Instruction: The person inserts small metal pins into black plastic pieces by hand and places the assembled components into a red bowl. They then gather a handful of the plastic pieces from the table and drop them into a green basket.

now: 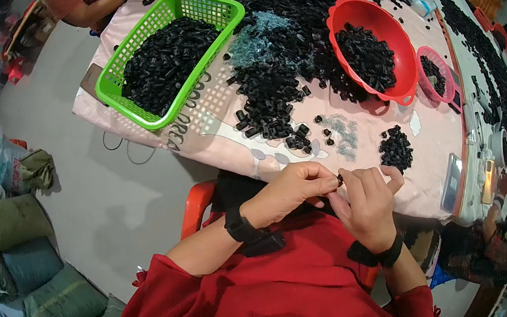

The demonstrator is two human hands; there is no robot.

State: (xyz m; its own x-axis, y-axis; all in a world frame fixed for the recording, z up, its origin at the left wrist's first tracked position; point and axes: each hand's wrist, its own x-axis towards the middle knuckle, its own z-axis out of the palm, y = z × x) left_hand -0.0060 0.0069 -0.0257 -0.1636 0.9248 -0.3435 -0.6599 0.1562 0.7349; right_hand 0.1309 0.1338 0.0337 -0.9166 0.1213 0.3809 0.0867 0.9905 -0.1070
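Note:
At the table's near edge, my left hand (298, 186) pinches a small black plastic part (339, 180) between thumb and fingertips. My right hand (368, 205) meets it there, its thumb and forefinger closed against the same part. The fingers hide most of the part. Just beyond the hands lie a few loose black pieces and a scatter of thin, shiny, clear bits (345, 135). Beside my right hand sits a little heap of black pieces (396, 150). A larger pile of short black cylinders (267, 100) spreads farther off.
A green basket (161, 121) of black parts stands at the left table edge. To the right are a red bowl (410, 77) and a pink basket (452, 84), both holding black parts. Other people sit around the table. Stuffed sacks (61, 302) line the floor at left.

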